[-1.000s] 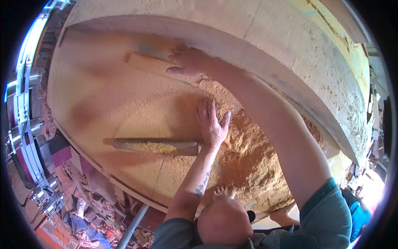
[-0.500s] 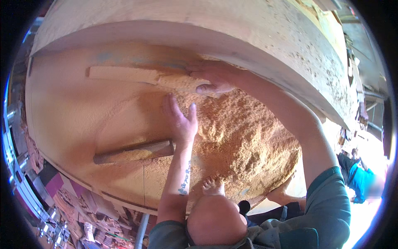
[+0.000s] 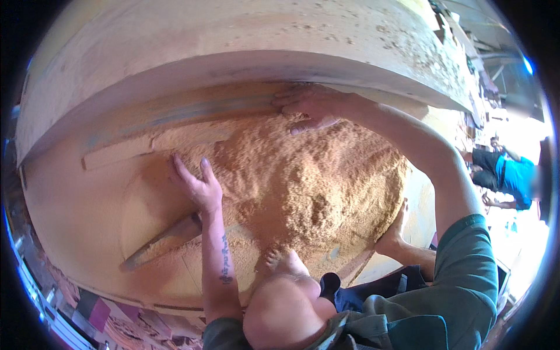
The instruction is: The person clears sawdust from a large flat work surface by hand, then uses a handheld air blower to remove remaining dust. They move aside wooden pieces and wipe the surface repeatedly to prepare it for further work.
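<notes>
A broad heap of orange-brown sawdust (image 3: 315, 186) lies on a wide pale wooden surface (image 3: 64, 198). My left hand (image 3: 201, 189) is at the heap's left edge, thumb and fingers spread, holding nothing. At the far edge of the heap, my right hand (image 3: 312, 105) reaches in palm down with its fingers stretched out, near the foot of the tall wooden wall. Below my left hand, a long narrow dark-edged slot (image 3: 157, 242) runs slantwise, partly filled with sawdust. A pale straight strip (image 3: 119, 153), partly covered by dust, lies farther left.
A thick curved wooden wall (image 3: 233, 64) rises along the far side. My bare foot (image 3: 283, 261) rests at the heap's near edge, and another bare foot (image 3: 394, 239) at its right. A person in a blue top (image 3: 516, 181) is in the background at right.
The view has shifted, and my hands are farther apart, the left one lower and more to the left in view. More of the pale strip's right part is under sawdust.
</notes>
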The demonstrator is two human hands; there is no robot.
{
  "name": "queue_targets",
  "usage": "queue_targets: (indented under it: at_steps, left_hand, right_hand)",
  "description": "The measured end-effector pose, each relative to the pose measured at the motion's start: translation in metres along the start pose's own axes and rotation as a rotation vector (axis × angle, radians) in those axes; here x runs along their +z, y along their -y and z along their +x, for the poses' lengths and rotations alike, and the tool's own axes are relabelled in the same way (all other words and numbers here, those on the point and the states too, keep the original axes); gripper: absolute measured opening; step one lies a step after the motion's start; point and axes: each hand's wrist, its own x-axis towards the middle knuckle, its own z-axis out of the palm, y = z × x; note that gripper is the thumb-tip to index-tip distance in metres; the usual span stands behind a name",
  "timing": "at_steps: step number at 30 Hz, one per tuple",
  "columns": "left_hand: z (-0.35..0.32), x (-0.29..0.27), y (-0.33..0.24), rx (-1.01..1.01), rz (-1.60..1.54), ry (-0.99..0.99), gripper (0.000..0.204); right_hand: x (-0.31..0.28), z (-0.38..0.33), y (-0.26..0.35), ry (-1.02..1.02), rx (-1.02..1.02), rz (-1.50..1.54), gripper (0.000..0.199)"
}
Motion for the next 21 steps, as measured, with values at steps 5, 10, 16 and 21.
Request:
queue_targets:
  at_steps: [5, 10, 16, 21]
  left_hand:
    - [0.000, 0.028, -0.046, 0.326, -0.092, 0.202, 0.077]
    - [0.007, 0.067, -0.129, 0.619, -0.045, 0.563, 0.086]
    - [-0.004, 0.094, -0.168, 0.786, 0.046, 0.785, 0.085]
    - [-0.031, 0.104, -0.183, 1.116, -0.314, 0.892, 0.091]
  right_hand:
    - [0.006, -0.057, -0.019, 0.130, 0.099, -0.024, 0.079]
    - [0.060, -0.129, -0.057, -0.057, 0.247, 0.079, 0.077]
    - [0.060, -0.229, -0.071, -0.016, 0.511, 0.139, 0.072]
    - [0.091, -0.287, -0.064, -0.326, 0.758, 0.081, 0.069]
